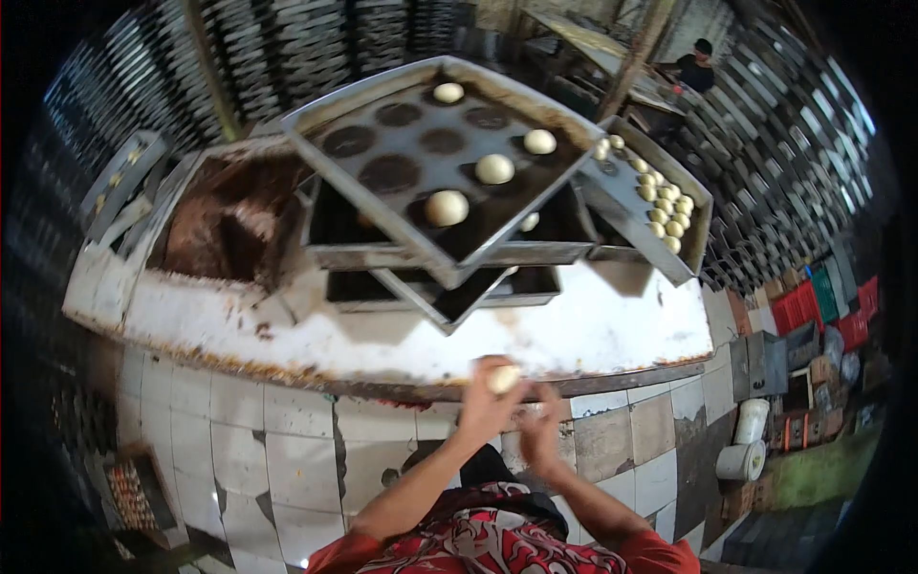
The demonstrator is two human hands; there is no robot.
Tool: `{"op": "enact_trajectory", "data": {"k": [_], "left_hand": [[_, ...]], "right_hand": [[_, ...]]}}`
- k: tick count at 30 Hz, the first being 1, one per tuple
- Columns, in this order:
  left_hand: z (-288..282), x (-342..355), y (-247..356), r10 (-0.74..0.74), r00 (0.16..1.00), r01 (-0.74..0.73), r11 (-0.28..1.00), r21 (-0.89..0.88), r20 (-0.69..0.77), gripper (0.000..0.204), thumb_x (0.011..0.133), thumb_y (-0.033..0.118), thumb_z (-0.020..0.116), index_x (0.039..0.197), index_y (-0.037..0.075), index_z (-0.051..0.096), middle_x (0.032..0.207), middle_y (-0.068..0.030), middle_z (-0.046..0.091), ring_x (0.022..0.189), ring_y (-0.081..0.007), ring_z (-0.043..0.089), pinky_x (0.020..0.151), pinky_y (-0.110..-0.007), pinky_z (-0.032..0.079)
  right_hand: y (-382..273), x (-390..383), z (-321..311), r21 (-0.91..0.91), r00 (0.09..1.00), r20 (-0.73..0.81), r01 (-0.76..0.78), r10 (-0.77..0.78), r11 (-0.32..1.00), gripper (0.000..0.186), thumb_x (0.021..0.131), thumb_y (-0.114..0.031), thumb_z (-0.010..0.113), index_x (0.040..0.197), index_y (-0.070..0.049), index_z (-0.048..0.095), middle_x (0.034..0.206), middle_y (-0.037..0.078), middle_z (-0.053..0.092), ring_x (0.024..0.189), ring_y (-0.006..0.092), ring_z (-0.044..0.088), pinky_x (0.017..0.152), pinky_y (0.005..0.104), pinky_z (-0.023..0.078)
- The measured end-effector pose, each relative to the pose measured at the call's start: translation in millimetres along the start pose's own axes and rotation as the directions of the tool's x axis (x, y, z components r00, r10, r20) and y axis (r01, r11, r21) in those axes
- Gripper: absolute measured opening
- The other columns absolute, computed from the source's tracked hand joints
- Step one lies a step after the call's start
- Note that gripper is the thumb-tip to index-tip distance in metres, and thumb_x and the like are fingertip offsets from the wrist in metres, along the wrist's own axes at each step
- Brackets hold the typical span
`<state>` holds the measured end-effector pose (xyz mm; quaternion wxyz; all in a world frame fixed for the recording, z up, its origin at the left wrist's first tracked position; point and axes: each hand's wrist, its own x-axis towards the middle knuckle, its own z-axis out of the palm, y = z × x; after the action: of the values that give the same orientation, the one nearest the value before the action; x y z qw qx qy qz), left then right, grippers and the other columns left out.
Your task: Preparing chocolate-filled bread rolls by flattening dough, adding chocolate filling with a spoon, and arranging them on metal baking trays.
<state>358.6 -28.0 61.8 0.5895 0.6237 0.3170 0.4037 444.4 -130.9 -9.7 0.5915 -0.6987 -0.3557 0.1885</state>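
Observation:
A pale round dough ball (503, 380) sits in my left hand (488, 402), whose fingers curl around it just over the table's front edge. Close beside it is my right hand (540, 429), blurred, so its finger pose is unclear. Ahead of both hands, a square metal tray (443, 141) tops a stack of trays turned at angles to one another. Several dough balls rest apart on it, one dough ball (447, 208) near its front corner. Dark round marks cover the tray's bottom.
The white worktop (612, 330) has a rusty front edge. At right stands another tray (703, 230) with many dough balls; a brown hollow (225, 225) lies at left. White buckets (744, 461) and red crates (797, 308) are at far right. A person (698, 67) sits far back.

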Motion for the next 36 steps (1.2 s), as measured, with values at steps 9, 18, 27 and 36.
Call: {"op": "enact_trajectory", "data": {"k": [9, 18, 27, 36], "left_hand": [[119.1, 55.3, -65.9, -0.026, 0.824, -0.315, 0.810, 0.495, 0.567, 0.085, 0.075, 0.049, 0.067, 0.136, 0.001, 0.033, 0.149, -0.0244, 0.010, 0.138, -0.0397, 0.004, 0.110, -0.053, 0.005], [0.6, -18.4, 16.6, -0.284, 0.936, 0.189, 0.903, 0.386, 0.207, 0.051, 0.082, 0.022, 0.068, 0.126, 0.005, 0.048, 0.131, -0.0144, 0.046, 0.123, -0.0282, 0.043, 0.101, -0.037, 0.036], [-69.5, 27.0, 9.4, -0.096, 0.769, 0.020, 0.992, 0.126, 0.632, 0.050, 0.087, 0.017, 0.062, 0.132, 0.009, 0.044, 0.126, -0.0109, 0.051, 0.117, -0.0251, 0.047, 0.099, -0.037, 0.037], [-111.0, 43.5, 42.6, 0.143, 0.688, 0.014, 0.978, -0.210, 0.712, 0.046, 0.089, 0.022, 0.058, 0.130, 0.006, 0.044, 0.126, -0.0146, 0.051, 0.116, -0.0285, 0.049, 0.099, -0.042, 0.037]], "right_hand": [[71.2, 152.7, -115.7, -0.358, 0.959, 0.244, 0.225, -0.142, 0.906, 0.016, 0.085, -0.012, 0.055, 0.096, -0.001, 0.060, 0.099, 0.020, 0.060, 0.088, 0.0337, 0.057, 0.078, 0.0410, 0.045], [41.3, 264.3, -110.3, -0.483, 0.815, 0.411, 0.575, -0.409, 0.661, 0.009, 0.074, -0.007, 0.056, 0.082, -0.004, 0.059, 0.078, 0.014, 0.056, 0.075, 0.0309, 0.049, 0.068, 0.0423, 0.037], [5.8, 174.6, -134.8, -0.722, 0.674, 0.656, 0.427, 0.340, 0.545, 0.027, 0.076, -0.021, 0.067, 0.094, -0.003, 0.058, 0.084, 0.010, 0.058, 0.077, 0.0317, 0.057, 0.075, 0.0388, 0.048], [-321.6, 330.6, 141.8, -0.060, 0.371, 0.853, 0.769, -0.368, 0.637, 0.025, 0.078, -0.019, 0.069, 0.092, -0.004, 0.056, 0.091, 0.013, 0.057, 0.086, 0.0292, 0.057, 0.075, 0.0375, 0.046]]}}
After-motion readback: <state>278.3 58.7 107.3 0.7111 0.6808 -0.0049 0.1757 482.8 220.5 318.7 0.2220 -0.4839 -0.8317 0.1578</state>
